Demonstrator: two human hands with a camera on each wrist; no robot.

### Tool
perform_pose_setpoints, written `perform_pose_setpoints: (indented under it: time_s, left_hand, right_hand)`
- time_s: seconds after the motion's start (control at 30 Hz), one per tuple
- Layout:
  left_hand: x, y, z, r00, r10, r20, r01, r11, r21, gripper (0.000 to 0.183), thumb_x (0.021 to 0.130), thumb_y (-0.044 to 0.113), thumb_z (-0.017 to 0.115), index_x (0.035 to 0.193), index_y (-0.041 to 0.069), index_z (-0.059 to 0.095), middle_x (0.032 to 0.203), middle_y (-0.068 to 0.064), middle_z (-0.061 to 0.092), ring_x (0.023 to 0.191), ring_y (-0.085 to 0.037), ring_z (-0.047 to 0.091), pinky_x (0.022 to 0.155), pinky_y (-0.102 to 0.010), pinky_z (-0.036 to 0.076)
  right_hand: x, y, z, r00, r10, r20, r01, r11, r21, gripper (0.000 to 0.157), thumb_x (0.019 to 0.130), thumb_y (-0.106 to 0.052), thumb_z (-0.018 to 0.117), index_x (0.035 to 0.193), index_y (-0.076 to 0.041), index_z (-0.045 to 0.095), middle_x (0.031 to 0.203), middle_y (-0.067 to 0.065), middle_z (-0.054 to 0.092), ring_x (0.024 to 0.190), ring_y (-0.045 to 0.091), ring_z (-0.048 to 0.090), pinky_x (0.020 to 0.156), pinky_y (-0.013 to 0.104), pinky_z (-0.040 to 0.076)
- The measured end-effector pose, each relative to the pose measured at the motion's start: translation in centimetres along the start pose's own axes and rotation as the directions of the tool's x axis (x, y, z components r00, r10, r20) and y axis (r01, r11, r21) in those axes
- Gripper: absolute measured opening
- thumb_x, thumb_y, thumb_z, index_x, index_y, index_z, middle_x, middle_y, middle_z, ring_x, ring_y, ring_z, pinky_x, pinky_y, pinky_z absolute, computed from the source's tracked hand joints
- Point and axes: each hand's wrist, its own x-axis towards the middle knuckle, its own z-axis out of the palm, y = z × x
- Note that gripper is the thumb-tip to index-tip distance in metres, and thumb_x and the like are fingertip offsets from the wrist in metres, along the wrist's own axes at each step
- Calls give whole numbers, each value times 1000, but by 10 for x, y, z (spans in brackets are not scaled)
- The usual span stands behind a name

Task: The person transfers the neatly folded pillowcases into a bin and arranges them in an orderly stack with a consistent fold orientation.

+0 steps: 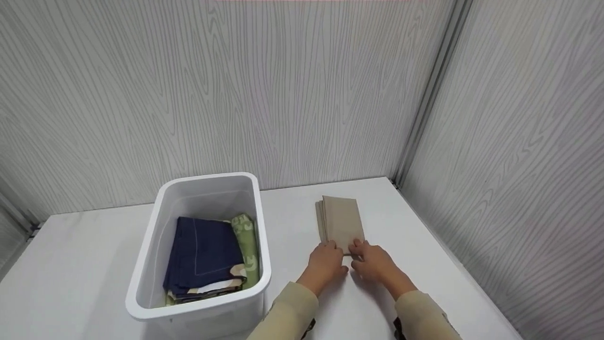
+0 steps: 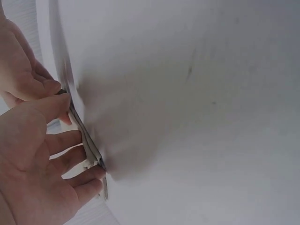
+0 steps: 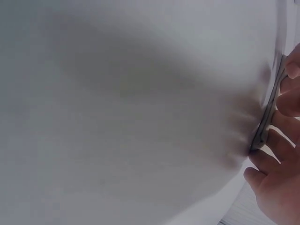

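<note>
A folded beige cloth (image 1: 343, 218) lies flat on the white table, its layered edge along the left side. My left hand (image 1: 324, 265) touches the near left corner with its fingertips, the thumb held apart from the fingers. At the near right corner, the fingertips of my right hand (image 1: 373, 262) rest on the cloth. Both thumbs point inward toward each other just in front of the near edge. In the left wrist view the fingers meet the thin cloth edge (image 2: 80, 123); the right wrist view shows that edge (image 3: 265, 123) under the right fingers.
To the left stands a white plastic bin (image 1: 264, 250) holding a folded navy cloth (image 1: 207, 250) and a green patterned cloth (image 1: 246, 238). Grey wood-grain panels (image 1: 302, 94) rise behind and to the right of the white table (image 1: 85, 264).
</note>
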Motion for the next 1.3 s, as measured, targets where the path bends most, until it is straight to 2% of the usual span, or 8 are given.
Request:
perform_pose_setpoints:
  time_s: [0.23, 0.4, 0.57, 0.77, 0.97, 1.3]
  left_hand:
    - [0, -2, -2, 1000, -11, 23, 12, 1000, -16, 35, 89, 34, 75, 109, 6, 73, 107, -7, 64, 99, -24, 62, 87, -36, 55]
    - [2, 2, -3, 999, -17, 28, 18, 1000, -26, 31, 87, 30, 76, 107, 6, 74, 104, -7, 64, 97, -24, 63, 86, -36, 55]
    - [-2, 7, -4, 999, -14, 33, 15, 999, -33, 30, 86, 28, 77, 106, 6, 75, 105, -7, 64, 97, -24, 63, 86, -36, 55]
    - [-5, 4, -2, 999, -7, 40, 9, 999, -51, 31, 86, 30, 78, 106, 7, 74, 109, -8, 63, 99, -24, 61, 84, -36, 55]
    - [-7, 2, -4, 999, -5, 50, 10, 995, -102, 31, 87, 30, 77, 107, 6, 73, 115, -10, 63, 102, -25, 60, 85, -38, 55]
    - [-13, 0, -2, 999, -6, 51, 10, 996, -91, 29, 87, 31, 77, 103, 6, 74, 110, -9, 63, 96, -25, 60, 79, -37, 56]
  right_hand:
    - [0, -1, 1, 999, -42, -21, 42, 999, 16, 51, 87, -16, 60, 136, -4, 60, 150, 12, 48, 141, 41, 39, 114, 54, 34]
    - [1, -1, -2, 1000, -20, -16, 20, 1000, -1, 51, 85, -17, 63, 135, -6, 62, 150, 10, 49, 139, 39, 43, 112, 54, 36]
    - [-1, 1, -4, 1000, -20, -16, 20, 1000, -16, 51, 83, -17, 66, 132, -5, 64, 147, 11, 52, 134, 39, 48, 109, 54, 41]
    - [-4, -1, -2, 999, -27, -18, 26, 1000, -15, 51, 80, -17, 66, 131, -5, 66, 145, 12, 53, 131, 41, 51, 105, 54, 45]
    - [-4, -1, -2, 999, -45, -20, 44, 999, -27, 52, 79, -16, 66, 130, -5, 66, 145, 12, 54, 131, 42, 51, 105, 54, 44]
    - [-7, -4, 0, 997, -78, -2, 78, 997, -26, 54, 78, -15, 66, 131, -3, 65, 144, 15, 54, 133, 42, 49, 108, 54, 41]
